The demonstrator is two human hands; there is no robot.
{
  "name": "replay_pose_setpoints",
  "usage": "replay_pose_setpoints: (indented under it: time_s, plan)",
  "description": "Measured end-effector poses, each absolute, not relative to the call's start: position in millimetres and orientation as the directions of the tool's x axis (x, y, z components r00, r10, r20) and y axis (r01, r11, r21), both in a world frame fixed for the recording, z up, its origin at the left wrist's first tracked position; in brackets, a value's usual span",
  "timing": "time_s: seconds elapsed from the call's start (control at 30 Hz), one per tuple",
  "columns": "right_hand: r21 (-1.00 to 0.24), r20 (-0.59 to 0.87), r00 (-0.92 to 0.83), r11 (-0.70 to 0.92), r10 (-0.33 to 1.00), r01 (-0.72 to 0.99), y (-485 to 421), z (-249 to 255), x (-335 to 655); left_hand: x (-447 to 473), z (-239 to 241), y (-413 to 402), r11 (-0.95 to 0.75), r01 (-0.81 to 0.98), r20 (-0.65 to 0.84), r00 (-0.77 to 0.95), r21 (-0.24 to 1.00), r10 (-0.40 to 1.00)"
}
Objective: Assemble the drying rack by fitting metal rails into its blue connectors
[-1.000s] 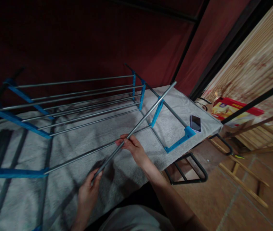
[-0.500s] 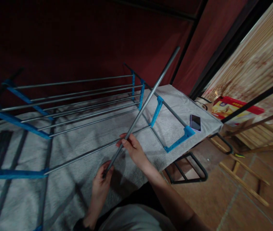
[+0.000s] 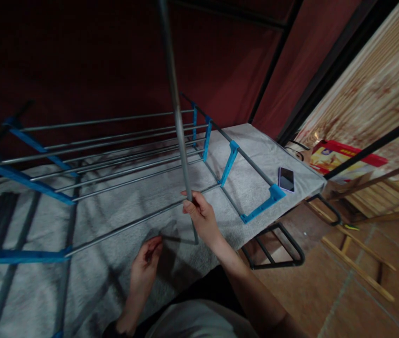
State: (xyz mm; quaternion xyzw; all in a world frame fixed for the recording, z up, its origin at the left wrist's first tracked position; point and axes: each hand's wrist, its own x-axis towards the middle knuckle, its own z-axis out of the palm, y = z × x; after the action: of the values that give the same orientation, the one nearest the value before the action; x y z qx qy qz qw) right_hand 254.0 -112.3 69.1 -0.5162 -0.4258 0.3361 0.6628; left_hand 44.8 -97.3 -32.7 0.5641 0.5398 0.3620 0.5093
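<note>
My right hand is closed around a long grey metal rod and holds it nearly upright, its lower end just above the grey cloth. My left hand hovers below and to the left, fingers loosely curled, holding nothing, no longer touching the rod. Behind them a rack of several metal rods with blue plastic connectors lies on its side on the cloth-covered table.
A phone lies near the table's right corner. A red box and wooden slats sit on the tiled floor to the right, with a black metal frame below the table edge. Dark bars lie at far left.
The rod has swung from a low slant to nearly vertical in my right hand. My left hand has let go of its lower end.
</note>
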Motion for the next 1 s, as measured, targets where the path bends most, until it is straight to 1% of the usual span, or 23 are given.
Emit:
replay_pose_setpoints:
  time_s: [0.23,0.37,0.57,0.7,0.83,1.0]
  plan:
    - [-0.966,0.248,0.402,0.259,0.882,0.028,-114.9,71.8,256.7,41.6,-25.1,-91.4,0.111,0.255,-0.150,0.139,0.961,0.979]
    - [-0.949,0.314,0.372,0.296,0.874,0.106,-113.7,74.9,258.5,41.9,-18.3,-89.0,0.146,0.251,-0.182,0.125,0.957,0.975]
    - [-0.918,0.369,0.308,0.292,0.877,0.269,-116.6,67.7,260.0,44.5,-3.4,-90.9,0.158,0.148,-0.176,0.114,0.976,0.978]
    - [-0.893,0.410,0.261,0.327,0.874,0.308,-117.7,66.2,260.2,48.5,13.9,-93.1,0.170,0.033,-0.172,0.072,0.985,0.982]
    - [-0.860,0.444,0.226,0.342,0.867,0.379,-115.2,70.2,260.6,52.1,34.3,-92.5,0.129,-0.029,-0.127,0.051,0.991,0.991]
    - [-0.805,0.434,0.141,0.312,0.890,0.504,-117.5,64.4,261.3,54.7,56.1,-94.6,0.119,-0.158,-0.115,0.037,0.980,0.993]
